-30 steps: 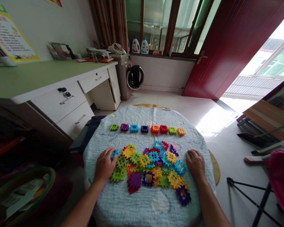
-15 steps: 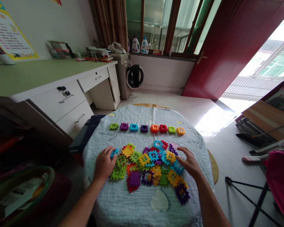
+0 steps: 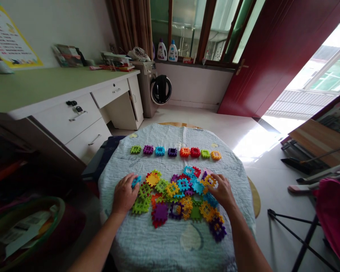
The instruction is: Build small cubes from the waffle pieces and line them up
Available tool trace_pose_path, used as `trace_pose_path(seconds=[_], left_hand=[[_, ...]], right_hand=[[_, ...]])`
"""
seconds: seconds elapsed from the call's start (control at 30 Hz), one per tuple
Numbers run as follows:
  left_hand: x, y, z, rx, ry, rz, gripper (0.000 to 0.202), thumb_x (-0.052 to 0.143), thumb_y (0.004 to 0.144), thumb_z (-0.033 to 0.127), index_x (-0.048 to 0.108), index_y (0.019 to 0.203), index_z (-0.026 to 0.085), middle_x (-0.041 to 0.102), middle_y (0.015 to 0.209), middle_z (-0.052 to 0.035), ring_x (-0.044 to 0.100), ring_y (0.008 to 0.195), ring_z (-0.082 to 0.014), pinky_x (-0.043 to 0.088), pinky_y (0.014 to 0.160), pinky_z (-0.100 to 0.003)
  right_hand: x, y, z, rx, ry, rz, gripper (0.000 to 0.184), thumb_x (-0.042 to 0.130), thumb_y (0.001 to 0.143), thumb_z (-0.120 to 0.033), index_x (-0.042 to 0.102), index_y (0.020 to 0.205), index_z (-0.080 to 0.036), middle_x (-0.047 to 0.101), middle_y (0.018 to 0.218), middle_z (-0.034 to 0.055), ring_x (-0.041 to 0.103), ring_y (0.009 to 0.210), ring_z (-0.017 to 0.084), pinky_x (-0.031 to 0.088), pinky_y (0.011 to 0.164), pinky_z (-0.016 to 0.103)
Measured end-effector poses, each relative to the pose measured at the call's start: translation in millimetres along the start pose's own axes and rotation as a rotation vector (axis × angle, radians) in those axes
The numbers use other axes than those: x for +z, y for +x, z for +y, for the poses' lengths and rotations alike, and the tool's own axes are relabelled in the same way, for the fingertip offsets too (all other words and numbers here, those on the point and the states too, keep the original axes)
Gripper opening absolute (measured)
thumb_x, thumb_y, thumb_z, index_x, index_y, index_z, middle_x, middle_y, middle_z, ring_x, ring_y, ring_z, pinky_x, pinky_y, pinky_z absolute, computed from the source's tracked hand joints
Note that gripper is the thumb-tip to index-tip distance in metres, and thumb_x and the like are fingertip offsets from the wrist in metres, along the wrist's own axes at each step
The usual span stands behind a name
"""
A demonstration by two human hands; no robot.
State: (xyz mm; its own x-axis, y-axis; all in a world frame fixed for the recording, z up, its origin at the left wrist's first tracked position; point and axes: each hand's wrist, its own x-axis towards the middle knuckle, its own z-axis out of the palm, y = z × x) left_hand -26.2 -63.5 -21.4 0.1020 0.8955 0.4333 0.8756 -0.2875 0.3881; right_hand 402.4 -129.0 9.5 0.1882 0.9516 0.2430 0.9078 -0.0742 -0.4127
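Observation:
My left hand [image 3: 125, 194] rests at the left edge of a pile of plastic waffle-grid building blocks [image 3: 172, 196], its fingers on a small blue block [image 3: 136, 181]. My right hand [image 3: 222, 190] is over the pile's right side, fingertips around a yellow block [image 3: 210, 181]. The pile mixes green, purple, yellow, blue and red pieces, some overlapping. Above it, a neat row of several colored blocks [image 3: 175, 152] lies side by side. Everything sits on a pale blue quilted cloth [image 3: 187, 241] covering a round table.
A white desk [image 3: 73, 117] with a green top and drawers stands to the left, with a basket [image 3: 25, 230] below it. A washing machine [image 3: 149, 88] and red door [image 3: 260, 56] are behind. A pink-covered chair [image 3: 334, 215] stands at the right.
My right hand has moved left from the pile's edge onto its right side, and the yellow block has shifted up under its fingers. My left hand has barely moved.

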Motion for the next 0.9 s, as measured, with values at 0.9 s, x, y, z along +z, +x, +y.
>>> trace_pose_path(seconds=[0.9], left_hand=[[3.5, -1, -4, 0.019, 0.008, 0.023, 0.031, 0.046, 0.088, 0.033, 0.063, 0.11, 0.018, 0.066, 0.119, -0.0136, 0.06, 0.113, -0.0293, 0.048, 0.101, -0.048]], right_hand=[[-7, 0, -38, 0.098, 0.045, -0.169, 0.01, 0.053, 0.079, -0.023, 0.063, 0.079, -0.019, 0.062, 0.079, 0.0036, 0.057, 0.077, 0.018, 0.039, 0.071, 0.027]])
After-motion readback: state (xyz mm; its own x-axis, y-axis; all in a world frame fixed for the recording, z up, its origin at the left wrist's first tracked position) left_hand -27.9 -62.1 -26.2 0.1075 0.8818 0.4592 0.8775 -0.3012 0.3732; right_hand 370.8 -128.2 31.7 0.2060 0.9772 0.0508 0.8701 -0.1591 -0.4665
